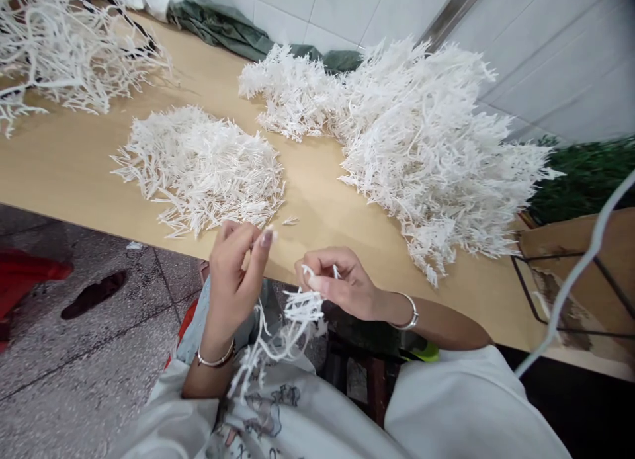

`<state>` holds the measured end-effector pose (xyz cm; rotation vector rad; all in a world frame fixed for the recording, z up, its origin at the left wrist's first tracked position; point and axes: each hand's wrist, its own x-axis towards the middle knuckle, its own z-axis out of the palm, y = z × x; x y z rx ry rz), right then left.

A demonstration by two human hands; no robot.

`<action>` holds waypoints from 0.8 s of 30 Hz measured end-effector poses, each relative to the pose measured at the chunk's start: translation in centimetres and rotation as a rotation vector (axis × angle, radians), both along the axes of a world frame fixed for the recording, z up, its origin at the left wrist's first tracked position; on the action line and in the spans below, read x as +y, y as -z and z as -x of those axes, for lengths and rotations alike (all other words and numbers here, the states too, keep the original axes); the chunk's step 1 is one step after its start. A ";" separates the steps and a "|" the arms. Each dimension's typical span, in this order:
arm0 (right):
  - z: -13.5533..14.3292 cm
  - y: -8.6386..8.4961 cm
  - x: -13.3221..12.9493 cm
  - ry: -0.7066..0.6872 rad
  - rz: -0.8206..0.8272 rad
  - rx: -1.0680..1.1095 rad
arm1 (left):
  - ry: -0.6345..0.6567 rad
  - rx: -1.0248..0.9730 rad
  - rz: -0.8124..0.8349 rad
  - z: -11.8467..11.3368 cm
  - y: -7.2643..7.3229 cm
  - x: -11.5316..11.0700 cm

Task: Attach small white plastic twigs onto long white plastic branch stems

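My left hand (238,270) is closed in a pinch near the table's front edge, with a tiny white tip showing between thumb and forefinger; the rest of what it holds is hidden. To its right, my right hand (342,280) pinches a white branched plastic stem (302,310), whose strands dangle over my lap. Just beyond my left hand lies a pile of small white sprigs (203,168). A single loose sprig (290,220) rests beside that pile. Larger white bunches (421,141) are heaped at the back right of the table (317,181).
More bare white stems (74,49) lie at the far left. A dark green cloth (218,26) runs along the tiled wall. At the right are green foliage (585,178), a cardboard box (590,267), a black wire frame and a pale cable (598,234).
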<state>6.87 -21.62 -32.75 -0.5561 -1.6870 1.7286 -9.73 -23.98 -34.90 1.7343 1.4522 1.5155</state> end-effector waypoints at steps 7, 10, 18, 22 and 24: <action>0.1 0.8 0.5 0.225 0.040 -0.010 | -0.281 0.573 0.052 0.8 1.9 4.1; 0.2 0.9 0.7 0.265 0.060 -0.008 | -0.266 0.597 0.070 0.8 2.3 4.4; 0.1 1.4 1.0 0.271 0.129 0.003 | -0.379 0.391 -0.036 0.9 3.0 4.3; 0.2 1.5 1.1 0.288 0.142 -0.014 | -0.403 0.340 -0.038 0.8 2.9 4.1; 0.2 1.5 1.1 0.295 0.132 -0.010 | -0.410 0.343 -0.024 0.8 2.8 4.0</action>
